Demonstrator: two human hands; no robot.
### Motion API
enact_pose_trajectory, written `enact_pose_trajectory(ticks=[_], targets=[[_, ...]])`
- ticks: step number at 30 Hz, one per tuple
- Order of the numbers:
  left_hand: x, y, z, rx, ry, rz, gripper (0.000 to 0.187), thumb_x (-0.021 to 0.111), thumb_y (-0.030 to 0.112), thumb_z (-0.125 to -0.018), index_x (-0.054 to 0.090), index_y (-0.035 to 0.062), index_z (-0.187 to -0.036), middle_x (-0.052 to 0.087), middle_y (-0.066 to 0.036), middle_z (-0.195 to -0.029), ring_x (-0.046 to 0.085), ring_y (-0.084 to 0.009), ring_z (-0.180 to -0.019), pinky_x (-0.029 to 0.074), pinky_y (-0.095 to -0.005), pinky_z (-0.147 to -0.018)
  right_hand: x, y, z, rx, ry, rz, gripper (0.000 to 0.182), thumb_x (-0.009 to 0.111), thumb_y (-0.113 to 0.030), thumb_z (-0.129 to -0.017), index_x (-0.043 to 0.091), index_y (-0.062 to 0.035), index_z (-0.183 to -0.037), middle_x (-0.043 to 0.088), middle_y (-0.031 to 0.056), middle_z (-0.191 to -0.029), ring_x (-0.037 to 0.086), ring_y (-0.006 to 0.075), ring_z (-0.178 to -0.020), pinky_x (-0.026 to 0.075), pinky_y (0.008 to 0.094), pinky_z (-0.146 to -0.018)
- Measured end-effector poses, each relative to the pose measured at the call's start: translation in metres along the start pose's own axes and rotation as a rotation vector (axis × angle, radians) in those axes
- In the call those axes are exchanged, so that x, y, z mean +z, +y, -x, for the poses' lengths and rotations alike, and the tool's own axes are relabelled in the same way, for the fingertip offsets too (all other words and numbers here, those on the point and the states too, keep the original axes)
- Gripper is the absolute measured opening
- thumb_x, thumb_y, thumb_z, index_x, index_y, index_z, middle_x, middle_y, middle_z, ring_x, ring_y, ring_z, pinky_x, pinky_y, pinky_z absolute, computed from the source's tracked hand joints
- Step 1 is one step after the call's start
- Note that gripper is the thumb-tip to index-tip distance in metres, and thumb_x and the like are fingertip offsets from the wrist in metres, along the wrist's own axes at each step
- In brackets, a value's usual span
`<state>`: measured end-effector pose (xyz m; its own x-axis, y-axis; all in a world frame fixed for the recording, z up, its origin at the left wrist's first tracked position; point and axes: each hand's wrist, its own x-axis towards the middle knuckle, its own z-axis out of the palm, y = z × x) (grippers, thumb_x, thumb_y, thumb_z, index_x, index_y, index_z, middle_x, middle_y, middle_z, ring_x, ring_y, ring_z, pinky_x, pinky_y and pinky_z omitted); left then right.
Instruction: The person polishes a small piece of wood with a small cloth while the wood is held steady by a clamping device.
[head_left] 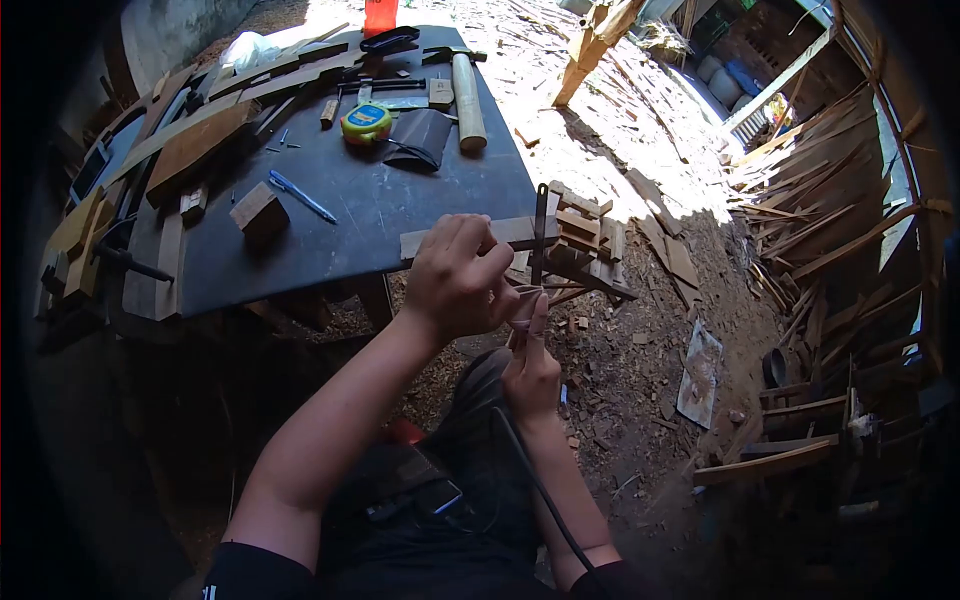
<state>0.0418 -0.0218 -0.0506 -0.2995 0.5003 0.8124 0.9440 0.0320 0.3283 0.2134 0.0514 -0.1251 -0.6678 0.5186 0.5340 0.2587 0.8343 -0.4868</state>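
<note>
A flat wooden strip [514, 232] lies along the near right edge of the dark table and juts past it. My left hand [458, 272] is closed over the strip, its fingers curled and the underside of the grip hidden. Across the strip's right end stands a narrow dark saw blade [540, 232], with a small hole at its far tip. My right hand [532, 378] is closed round the near end of this saw, index finger stretched along it. The fingers of both hands come close together beside the saw's wrapped-looking grip [524, 307].
On the dark table [350, 235] are a pen [303, 197], a wood block [259, 212], a tape measure [366, 123], a hammer [467, 105] and several boards [205, 150]. Scrap wood [590, 235] stands right of the table. A cable [530, 475] crosses my right forearm.
</note>
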Motion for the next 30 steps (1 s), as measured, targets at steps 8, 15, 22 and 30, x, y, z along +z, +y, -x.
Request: enact_pose_trajectory(ticks=[8,15,22,30], targets=[[0.001,0.0,-0.003,0.014,0.02,-0.004,0.015,0.063,0.011,-0.062,0.056,0.0057,-0.074,0.053,-0.013,-0.083,0.065,-0.0355,-0.091,0.052,-0.0448,-0.077,-0.01,-0.011,-0.072,0.016,-0.143,0.055,0.068,0.045,-0.003,-0.099,0.019,-0.008,-0.162,0.072,0.0268,-0.096,0.072,0.0436,-0.078,0.054,0.0485,-0.058],[-0.002,-0.001,-0.007,0.037,0.039,0.017,0.015,0.065,0.009,-0.062,0.056,0.0059,-0.074,0.054,-0.014,-0.085,0.065,-0.0358,-0.09,0.052,-0.0451,-0.075,0.007,0.006,-0.034,-0.091,0.014,-0.025,0.071,0.051,-0.002,-0.096,0.021,-0.0039,-0.16,0.07,0.0244,-0.087,0.068,0.0414,-0.063,0.051,0.0485,-0.051],[-0.004,0.001,-0.01,0.042,0.023,-0.013,0.016,0.065,0.009,-0.062,0.057,0.0057,-0.075,0.054,-0.013,-0.086,0.065,-0.0351,-0.091,0.052,-0.045,-0.075,0.024,0.022,-0.001,-0.052,0.093,-0.082,0.074,0.052,0.0,-0.094,0.022,-0.0081,-0.161,0.068,0.0243,-0.08,0.067,0.0429,-0.066,0.05,0.051,-0.053],[-0.003,0.001,-0.01,0.03,0.029,-0.024,0.014,0.063,0.01,-0.062,0.058,0.0053,-0.074,0.054,-0.013,-0.084,0.065,-0.035,-0.089,0.052,-0.0442,-0.074,0.014,0.017,-0.021,-0.07,0.02,0.051,0.075,0.052,0.002,-0.092,0.02,-0.0005,-0.16,0.07,0.0223,-0.081,0.07,0.0361,-0.064,0.051,0.0476,-0.05]])
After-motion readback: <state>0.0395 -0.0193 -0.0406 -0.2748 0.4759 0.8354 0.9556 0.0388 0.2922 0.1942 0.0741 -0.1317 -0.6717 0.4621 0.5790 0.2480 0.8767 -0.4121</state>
